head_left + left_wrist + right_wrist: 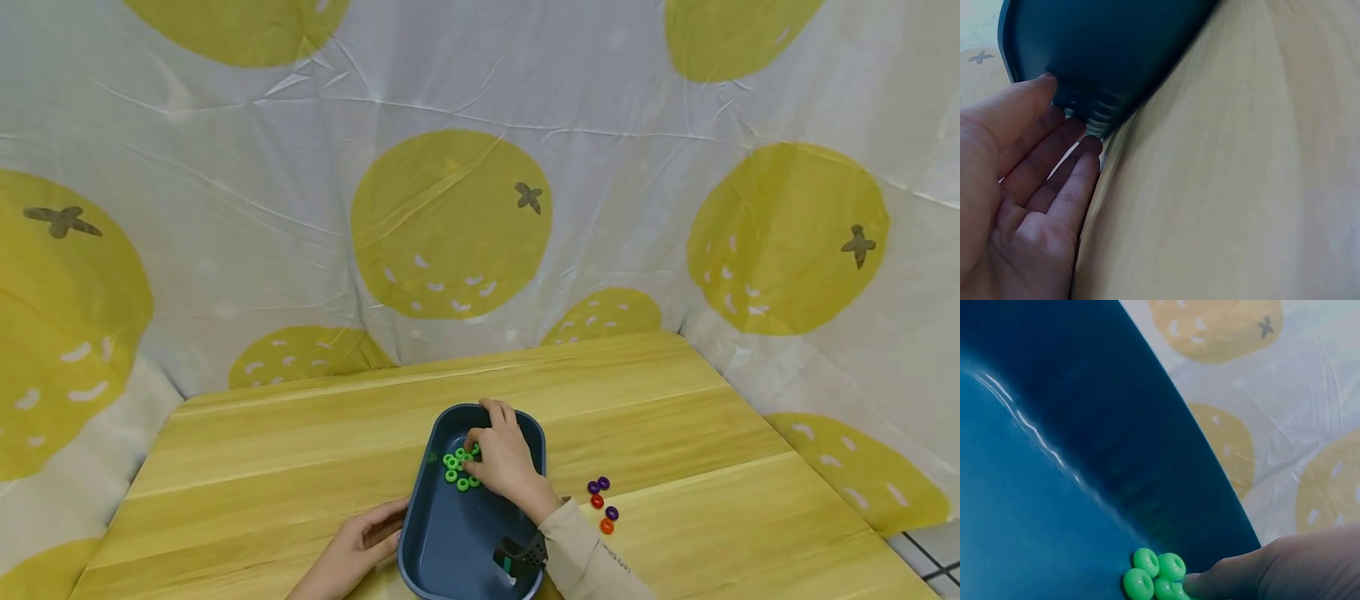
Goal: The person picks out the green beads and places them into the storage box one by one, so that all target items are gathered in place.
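Observation:
A dark blue tray (450,533) with rounded corners stands on the wooden table. Green ring-shaped beads (451,476) lie clustered toward its far end. My right hand (504,457) reaches into the tray over them, thumb and index finger apart with beads between. In the right wrist view, one fingertip (1194,584) is right at several green beads (1146,561); the other fingers are out of that view. My left hand (360,542) is at the tray's left side, its fingertips (1090,145) at the outer wall (1110,62) and its fingers only slightly bent.
Right of the tray, purple beads (603,483), a red bead (597,502) and an orange bead (607,526) lie loose on the wooden table (675,433). A white curtain (600,208) with yellow fruit prints hangs behind the table. A dark band (525,554) is on my right wrist.

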{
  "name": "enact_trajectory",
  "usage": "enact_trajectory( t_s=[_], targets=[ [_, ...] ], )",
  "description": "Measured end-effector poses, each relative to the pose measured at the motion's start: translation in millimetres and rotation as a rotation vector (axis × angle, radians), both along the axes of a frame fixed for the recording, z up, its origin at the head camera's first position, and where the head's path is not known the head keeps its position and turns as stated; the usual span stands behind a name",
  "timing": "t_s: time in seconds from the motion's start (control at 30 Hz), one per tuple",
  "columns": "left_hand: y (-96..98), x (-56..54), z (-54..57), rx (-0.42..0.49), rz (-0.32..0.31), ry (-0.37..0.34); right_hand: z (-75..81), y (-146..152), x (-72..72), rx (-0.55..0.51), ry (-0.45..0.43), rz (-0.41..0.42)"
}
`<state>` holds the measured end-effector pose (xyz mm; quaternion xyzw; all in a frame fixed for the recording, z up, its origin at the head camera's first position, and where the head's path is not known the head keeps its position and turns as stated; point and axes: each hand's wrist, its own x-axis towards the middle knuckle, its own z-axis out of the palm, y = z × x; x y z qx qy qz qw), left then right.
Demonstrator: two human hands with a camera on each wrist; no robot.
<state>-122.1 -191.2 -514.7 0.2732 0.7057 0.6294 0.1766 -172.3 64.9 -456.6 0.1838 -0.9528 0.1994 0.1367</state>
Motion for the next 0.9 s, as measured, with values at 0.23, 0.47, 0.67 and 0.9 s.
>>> enact_trajectory(
  t_s=[0.23,0.47,0.67,0.9],
  targets=[
    [0.8,-1.5,2.6,-0.004,-0.008,-0.019,2.0,1.1,0.1,-0.003,-0.009,0.001],
    [0.5,-2.8,5.1,-0.006,-0.002,-0.044,1.2,2.1,-1.1,-0.010,0.009,0.010],
    [0.2,-2.2,1.9,0.017,-0.028,-0.048,-3.7,2.6,-0.7,-0.031,-0.007,0.007],
    [-1.0,-1.8,-0.9,0.035,-0.032,-0.069,-5.8,2.2,-1.4,-0.040,-0.006,0.005]
  ],
)
